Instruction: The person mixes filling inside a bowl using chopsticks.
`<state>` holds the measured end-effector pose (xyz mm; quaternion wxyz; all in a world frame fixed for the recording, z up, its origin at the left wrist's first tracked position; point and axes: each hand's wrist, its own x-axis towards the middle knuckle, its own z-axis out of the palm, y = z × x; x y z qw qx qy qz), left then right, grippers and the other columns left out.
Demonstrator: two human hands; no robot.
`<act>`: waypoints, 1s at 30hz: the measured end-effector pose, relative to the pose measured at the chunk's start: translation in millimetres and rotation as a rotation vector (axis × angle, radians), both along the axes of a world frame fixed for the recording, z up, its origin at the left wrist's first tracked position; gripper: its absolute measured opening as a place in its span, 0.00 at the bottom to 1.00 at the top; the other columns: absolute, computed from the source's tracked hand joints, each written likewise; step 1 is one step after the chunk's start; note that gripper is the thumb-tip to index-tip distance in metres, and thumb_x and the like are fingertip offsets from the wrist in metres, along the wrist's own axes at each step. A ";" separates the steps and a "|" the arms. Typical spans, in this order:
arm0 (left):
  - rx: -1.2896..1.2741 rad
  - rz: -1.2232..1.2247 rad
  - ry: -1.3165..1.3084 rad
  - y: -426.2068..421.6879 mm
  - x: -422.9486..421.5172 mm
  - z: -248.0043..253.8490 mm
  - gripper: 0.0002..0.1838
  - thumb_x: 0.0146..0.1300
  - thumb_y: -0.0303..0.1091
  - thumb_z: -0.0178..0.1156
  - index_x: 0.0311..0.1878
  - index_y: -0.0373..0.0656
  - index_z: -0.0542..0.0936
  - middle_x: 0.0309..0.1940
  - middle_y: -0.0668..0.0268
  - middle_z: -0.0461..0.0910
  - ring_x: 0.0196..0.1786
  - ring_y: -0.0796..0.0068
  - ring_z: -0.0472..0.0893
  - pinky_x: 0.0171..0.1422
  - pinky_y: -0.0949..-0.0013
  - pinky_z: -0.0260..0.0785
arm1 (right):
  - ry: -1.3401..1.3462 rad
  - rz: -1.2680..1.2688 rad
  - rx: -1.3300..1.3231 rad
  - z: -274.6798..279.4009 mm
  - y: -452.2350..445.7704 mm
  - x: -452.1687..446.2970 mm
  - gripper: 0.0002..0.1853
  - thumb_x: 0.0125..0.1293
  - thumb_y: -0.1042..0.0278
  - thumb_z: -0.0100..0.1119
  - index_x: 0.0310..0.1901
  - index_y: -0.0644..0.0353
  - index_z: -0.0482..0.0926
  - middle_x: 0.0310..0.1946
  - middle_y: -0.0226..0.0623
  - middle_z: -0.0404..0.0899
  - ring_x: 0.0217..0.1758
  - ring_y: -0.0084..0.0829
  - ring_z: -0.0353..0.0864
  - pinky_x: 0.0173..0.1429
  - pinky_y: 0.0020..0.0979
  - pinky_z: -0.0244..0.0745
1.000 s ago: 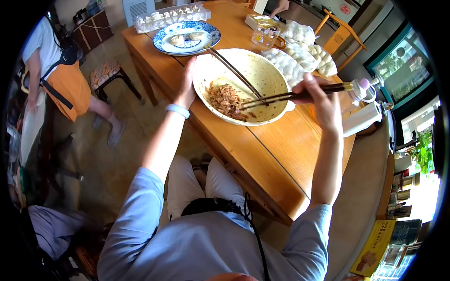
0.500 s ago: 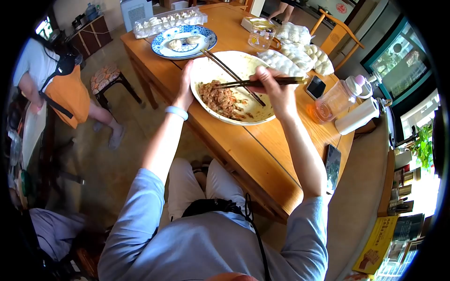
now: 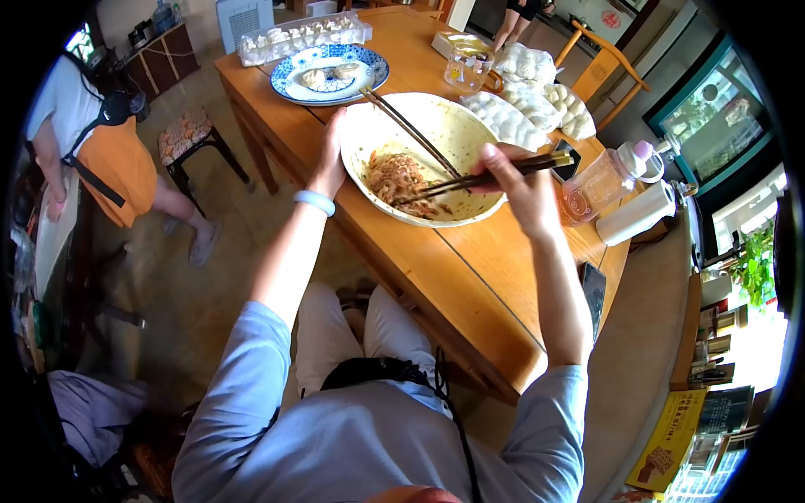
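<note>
A large white bowl (image 3: 457, 126) stands near the table's edge with minced meat filling (image 3: 394, 178) gathered toward its left front. My left hand (image 3: 332, 155) grips the bowl's left side, its fingers partly hidden by the wall. Dark chopsticks (image 3: 543, 162) are held in my right hand (image 3: 518, 180) over the bowl's right rim, and their tips reach into the front of the filling. A second pair of chopsticks (image 3: 402, 122) leans across the bowl from its back left rim, passing beneath the held ones.
Behind the bowl sit a blue-patterned plate (image 3: 369, 80) with dumplings and a clear box (image 3: 310, 38) of more. Bagged white dumplings (image 3: 507, 117), a glass mug (image 3: 467, 67), a bottle (image 3: 599, 180), a paper roll (image 3: 635, 214) and phones line the right. A person in orange shorts (image 3: 126, 180) stands left.
My right hand has moved slightly right and toward me. The chopstick tips have shifted from the filling's upper part to its front edge, and the filling looks more heaped.
</note>
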<state>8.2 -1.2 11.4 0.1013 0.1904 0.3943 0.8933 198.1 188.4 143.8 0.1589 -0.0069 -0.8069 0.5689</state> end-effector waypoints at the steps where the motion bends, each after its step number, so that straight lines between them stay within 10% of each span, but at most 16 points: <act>1: 0.008 -0.007 -0.006 -0.6 1.3 1.0 0.24 0.66 0.49 0.44 0.53 0.38 0.70 0.49 0.62 0.74 0.51 0.73 0.74 0.57 0.71 0.64 | 0.048 0.011 -0.044 -3.6 -5.8 -6.6 0.20 0.60 0.55 0.59 0.28 0.69 0.78 0.21 0.37 0.78 0.24 0.24 0.79 0.28 0.23 0.77; 25: 0.028 0.072 0.099 0.6 -2.5 -4.8 0.25 0.65 0.50 0.45 0.50 0.35 0.72 0.46 0.61 0.75 0.49 0.74 0.74 0.55 0.72 0.65 | 0.420 -0.098 0.455 -45.4 -32.6 52.2 0.06 0.57 0.70 0.61 0.28 0.64 0.79 0.21 0.40 0.75 0.22 0.36 0.75 0.28 0.32 0.70; 30: -0.031 0.293 0.077 3.2 -25.2 -29.3 0.30 0.66 0.53 0.44 0.56 0.33 0.68 0.53 0.59 0.72 0.55 0.72 0.70 0.61 0.71 0.58 | 0.402 -0.110 0.463 -65.5 -29.2 50.7 0.13 0.52 0.69 0.66 0.39 0.61 0.76 0.35 0.41 0.74 0.36 0.35 0.76 0.33 0.31 0.72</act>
